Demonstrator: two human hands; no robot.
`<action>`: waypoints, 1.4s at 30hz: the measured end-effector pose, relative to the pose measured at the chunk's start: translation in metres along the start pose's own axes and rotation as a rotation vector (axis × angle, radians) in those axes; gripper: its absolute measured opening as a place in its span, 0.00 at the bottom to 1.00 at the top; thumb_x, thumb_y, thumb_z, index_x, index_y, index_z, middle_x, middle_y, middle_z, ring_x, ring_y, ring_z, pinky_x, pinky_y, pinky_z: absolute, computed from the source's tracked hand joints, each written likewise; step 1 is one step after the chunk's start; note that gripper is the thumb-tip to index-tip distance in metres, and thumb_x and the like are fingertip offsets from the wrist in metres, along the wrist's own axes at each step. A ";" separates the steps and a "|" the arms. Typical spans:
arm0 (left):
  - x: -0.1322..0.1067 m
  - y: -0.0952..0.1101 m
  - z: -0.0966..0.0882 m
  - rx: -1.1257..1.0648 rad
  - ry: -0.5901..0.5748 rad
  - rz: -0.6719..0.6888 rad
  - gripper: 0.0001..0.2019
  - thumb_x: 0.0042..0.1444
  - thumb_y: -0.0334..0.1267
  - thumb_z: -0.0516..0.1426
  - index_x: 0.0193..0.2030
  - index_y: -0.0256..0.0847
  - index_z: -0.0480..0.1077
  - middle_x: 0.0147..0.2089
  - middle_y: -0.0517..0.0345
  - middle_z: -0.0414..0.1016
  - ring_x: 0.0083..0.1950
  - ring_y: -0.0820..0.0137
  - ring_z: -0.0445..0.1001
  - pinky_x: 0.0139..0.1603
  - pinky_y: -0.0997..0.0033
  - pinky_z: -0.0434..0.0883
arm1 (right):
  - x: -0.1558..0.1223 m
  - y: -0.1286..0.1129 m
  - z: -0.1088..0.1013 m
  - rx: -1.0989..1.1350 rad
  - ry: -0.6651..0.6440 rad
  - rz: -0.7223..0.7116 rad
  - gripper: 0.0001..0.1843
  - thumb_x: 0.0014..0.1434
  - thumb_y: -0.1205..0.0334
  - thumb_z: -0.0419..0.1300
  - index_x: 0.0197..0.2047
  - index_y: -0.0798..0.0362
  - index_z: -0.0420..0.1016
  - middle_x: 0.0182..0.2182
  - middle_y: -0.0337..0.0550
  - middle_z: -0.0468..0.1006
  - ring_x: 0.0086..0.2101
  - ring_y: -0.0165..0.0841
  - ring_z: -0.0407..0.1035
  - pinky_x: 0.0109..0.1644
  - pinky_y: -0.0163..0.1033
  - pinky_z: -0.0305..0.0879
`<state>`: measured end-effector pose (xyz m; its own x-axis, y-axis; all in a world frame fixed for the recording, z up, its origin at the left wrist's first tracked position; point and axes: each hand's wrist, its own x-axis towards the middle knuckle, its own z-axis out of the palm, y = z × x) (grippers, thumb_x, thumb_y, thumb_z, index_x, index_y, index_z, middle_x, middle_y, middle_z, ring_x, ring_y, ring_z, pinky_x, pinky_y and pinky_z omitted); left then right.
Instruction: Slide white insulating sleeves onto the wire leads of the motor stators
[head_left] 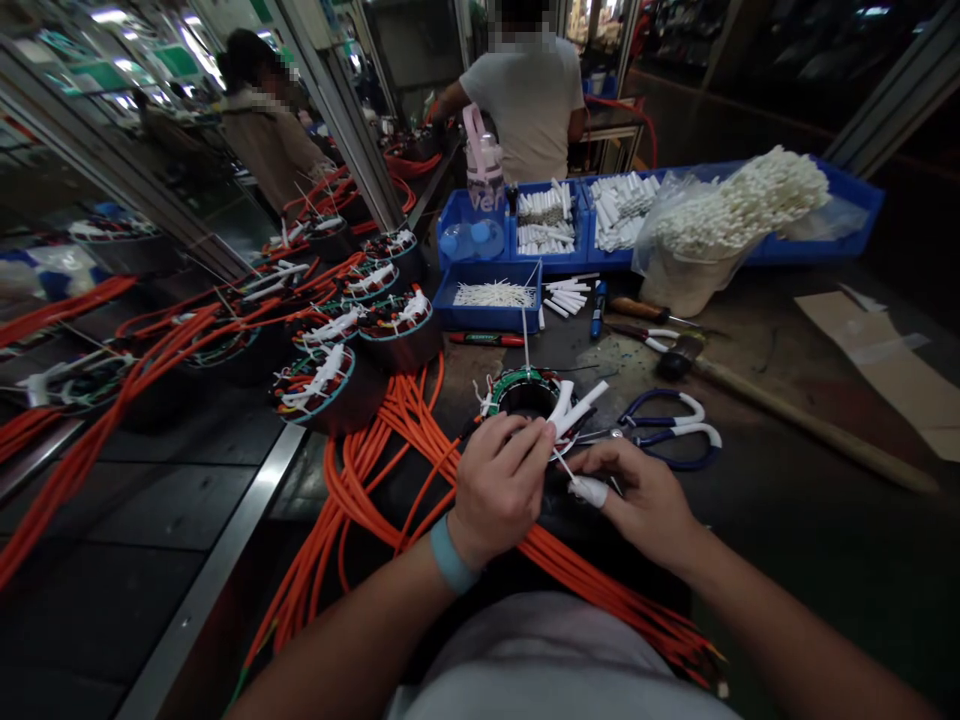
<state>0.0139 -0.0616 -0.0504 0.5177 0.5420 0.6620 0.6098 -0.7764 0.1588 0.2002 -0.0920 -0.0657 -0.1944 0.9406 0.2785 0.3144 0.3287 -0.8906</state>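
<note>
In front of me a motor stator, a dark ring with green insulation and windings, lies on the bench. My left hand is closed at its near rim, fingers pinching white sleeving tubes that stick out to the upper right. My right hand pinches a thin white cable tie leading toward the left fingertips. White wrapping covers its thumb. Another tie stands upright at the stator's far rim. Blue-handled scissors lie just beyond the right hand. The left fingers hide part of the windings.
Orange cables run under my arms. Several finished-looking stators crowd the left. Behind are a blue tray of white ties, blue bins of tubes and a bottle. A hammer lies right. Two people work beyond.
</note>
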 end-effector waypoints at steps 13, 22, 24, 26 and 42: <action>0.001 0.000 0.001 -0.106 0.007 -0.086 0.20 0.56 0.26 0.52 0.55 0.40 0.68 0.47 0.49 0.76 0.49 0.62 0.69 0.50 0.55 0.72 | 0.010 -0.008 0.002 -0.084 0.014 0.078 0.03 0.54 0.63 0.59 0.33 0.52 0.68 0.29 0.39 0.75 0.30 0.29 0.70 0.35 0.34 0.66; -0.002 0.001 0.000 -0.123 0.033 -0.056 0.21 0.53 0.24 0.53 0.54 0.36 0.68 0.48 0.50 0.75 0.50 0.62 0.67 0.52 0.55 0.70 | 0.030 -0.025 0.001 -0.750 0.031 -0.456 0.07 0.60 0.68 0.51 0.35 0.54 0.70 0.30 0.44 0.74 0.31 0.33 0.66 0.34 0.38 0.57; -0.001 0.002 -0.003 -0.144 0.026 -0.093 0.20 0.52 0.24 0.51 0.52 0.38 0.69 0.48 0.51 0.75 0.50 0.63 0.67 0.53 0.55 0.70 | 0.035 -0.032 -0.008 -0.932 -0.060 -0.681 0.11 0.62 0.67 0.49 0.31 0.54 0.70 0.26 0.44 0.71 0.30 0.34 0.62 0.32 0.41 0.52; 0.003 0.002 -0.007 -0.152 -0.015 -0.161 0.19 0.54 0.26 0.52 0.52 0.39 0.69 0.48 0.52 0.75 0.50 0.63 0.67 0.55 0.53 0.67 | 0.040 -0.035 -0.015 -0.974 -0.145 -0.855 0.15 0.63 0.66 0.48 0.26 0.53 0.68 0.22 0.42 0.67 0.27 0.33 0.58 0.30 0.42 0.48; 0.014 -0.014 -0.009 0.096 -0.316 0.005 0.09 0.54 0.39 0.52 0.31 0.36 0.68 0.29 0.53 0.70 0.33 0.66 0.67 0.55 0.59 0.64 | 0.074 -0.039 -0.015 -0.867 -0.345 -0.649 0.11 0.59 0.70 0.49 0.33 0.55 0.72 0.31 0.47 0.70 0.33 0.36 0.59 0.36 0.41 0.51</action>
<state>0.0072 -0.0464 -0.0369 0.6725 0.6227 0.4001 0.6527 -0.7538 0.0761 0.1872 -0.0339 -0.0050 -0.7581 0.5417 0.3629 0.5723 0.8196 -0.0280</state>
